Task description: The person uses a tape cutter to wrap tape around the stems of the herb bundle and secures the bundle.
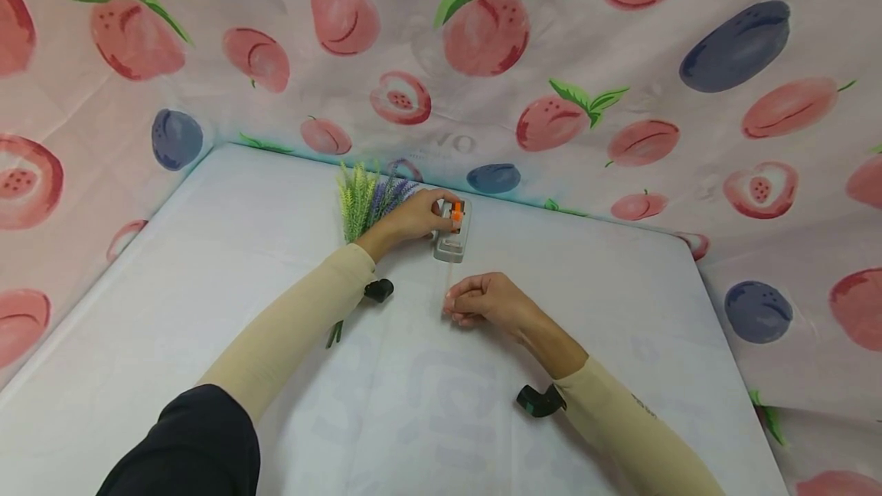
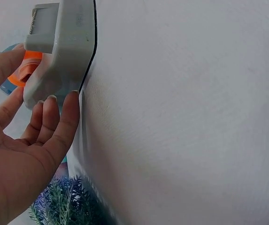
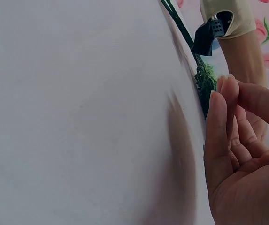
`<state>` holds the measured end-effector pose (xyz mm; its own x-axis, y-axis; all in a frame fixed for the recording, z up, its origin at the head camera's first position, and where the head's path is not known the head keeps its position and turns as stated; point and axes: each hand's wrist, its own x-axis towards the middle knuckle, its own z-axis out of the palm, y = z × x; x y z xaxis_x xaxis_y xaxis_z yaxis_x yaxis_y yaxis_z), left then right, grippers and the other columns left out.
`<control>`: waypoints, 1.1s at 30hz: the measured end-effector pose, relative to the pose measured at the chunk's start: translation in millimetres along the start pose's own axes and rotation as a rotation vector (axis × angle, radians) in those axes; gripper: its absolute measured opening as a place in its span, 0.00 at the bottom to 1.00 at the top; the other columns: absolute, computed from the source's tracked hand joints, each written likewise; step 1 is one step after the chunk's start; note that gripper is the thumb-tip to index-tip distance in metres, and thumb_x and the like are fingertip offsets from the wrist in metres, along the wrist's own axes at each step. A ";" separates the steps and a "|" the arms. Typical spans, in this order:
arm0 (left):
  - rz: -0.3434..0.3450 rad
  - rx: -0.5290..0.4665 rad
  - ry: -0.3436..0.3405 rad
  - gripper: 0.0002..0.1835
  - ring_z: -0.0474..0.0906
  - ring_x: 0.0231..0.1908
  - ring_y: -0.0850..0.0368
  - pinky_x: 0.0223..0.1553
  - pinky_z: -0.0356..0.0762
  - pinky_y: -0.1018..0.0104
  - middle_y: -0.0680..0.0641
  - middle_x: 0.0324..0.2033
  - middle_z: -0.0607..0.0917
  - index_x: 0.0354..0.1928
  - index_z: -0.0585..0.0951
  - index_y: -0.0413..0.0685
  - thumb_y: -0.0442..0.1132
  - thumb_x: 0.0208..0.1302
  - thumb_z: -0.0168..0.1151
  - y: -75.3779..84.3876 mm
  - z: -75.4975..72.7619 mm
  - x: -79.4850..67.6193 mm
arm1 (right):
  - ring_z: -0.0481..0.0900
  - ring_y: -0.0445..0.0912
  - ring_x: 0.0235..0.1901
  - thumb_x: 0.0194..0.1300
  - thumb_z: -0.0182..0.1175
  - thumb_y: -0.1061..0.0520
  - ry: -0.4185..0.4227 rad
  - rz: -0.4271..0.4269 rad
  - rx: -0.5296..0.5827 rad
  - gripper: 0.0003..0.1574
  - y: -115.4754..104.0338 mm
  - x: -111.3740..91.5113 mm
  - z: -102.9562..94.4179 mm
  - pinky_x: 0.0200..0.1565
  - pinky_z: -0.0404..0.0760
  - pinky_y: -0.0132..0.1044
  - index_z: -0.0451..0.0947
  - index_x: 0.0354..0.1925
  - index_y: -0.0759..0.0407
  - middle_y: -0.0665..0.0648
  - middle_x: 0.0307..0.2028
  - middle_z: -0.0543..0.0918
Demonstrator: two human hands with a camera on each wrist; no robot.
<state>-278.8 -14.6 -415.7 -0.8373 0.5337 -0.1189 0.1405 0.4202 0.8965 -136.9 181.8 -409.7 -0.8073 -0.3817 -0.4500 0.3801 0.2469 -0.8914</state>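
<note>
A grey tape dispenser (image 1: 449,251) stands toward the back of the table, with an orange hub (image 1: 457,213) in its tape roll. My left hand (image 1: 416,214) grips it; in the left wrist view, thumb and index finger are at the orange hub (image 2: 31,63) while the other fingertips rest along the dispenser's side (image 2: 73,61). Nearer me, my right hand (image 1: 492,301) pinches the end of a thin clear tape strip (image 1: 450,275) that runs back to the dispenser. In the right wrist view, the right hand (image 3: 247,154) has its thumb and fingertips together; the tape hardly shows there.
Left of the dispenser lies a bunch of artificial flowers (image 1: 358,201), yellow-green and purple, partly under the left forearm, its stems (image 1: 334,334) pointing toward me. A white cover (image 1: 386,419) spreads over the table. Fruit-printed cloth (image 1: 413,37) hangs behind and at the sides.
</note>
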 end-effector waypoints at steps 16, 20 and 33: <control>-0.005 0.006 -0.002 0.28 0.70 0.26 0.56 0.37 0.80 0.52 0.44 0.33 0.76 0.70 0.74 0.53 0.42 0.69 0.68 0.1 -0.5 -0.4 | 0.85 0.43 0.31 0.67 0.65 0.66 -0.029 0.016 -0.002 0.09 4.2 -5.9 3.5 0.36 0.85 0.33 0.80 0.45 0.71 0.60 0.37 0.90; -0.005 0.001 -0.003 0.28 0.70 0.26 0.56 0.37 0.80 0.53 0.43 0.33 0.76 0.70 0.74 0.52 0.42 0.69 0.68 -0.2 -0.2 -0.3 | 0.86 0.43 0.31 0.65 0.65 0.68 -0.038 0.004 -0.011 0.09 5.6 -6.9 4.1 0.35 0.85 0.32 0.80 0.43 0.71 0.60 0.37 0.90; -0.002 0.009 -0.004 0.28 0.70 0.27 0.55 0.36 0.80 0.54 0.43 0.35 0.77 0.70 0.74 0.52 0.42 0.69 0.67 -0.4 -0.6 -0.1 | 0.87 0.45 0.32 0.65 0.65 0.68 -0.053 -0.018 -0.067 0.10 9.5 -8.0 9.2 0.37 0.86 0.35 0.78 0.44 0.70 0.60 0.35 0.90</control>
<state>-279.2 -15.3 -415.8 -0.8354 0.5359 -0.1224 0.1435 0.4275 0.8925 -122.6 179.0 -415.0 -0.7879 -0.4331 -0.4379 0.3335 0.2977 -0.8945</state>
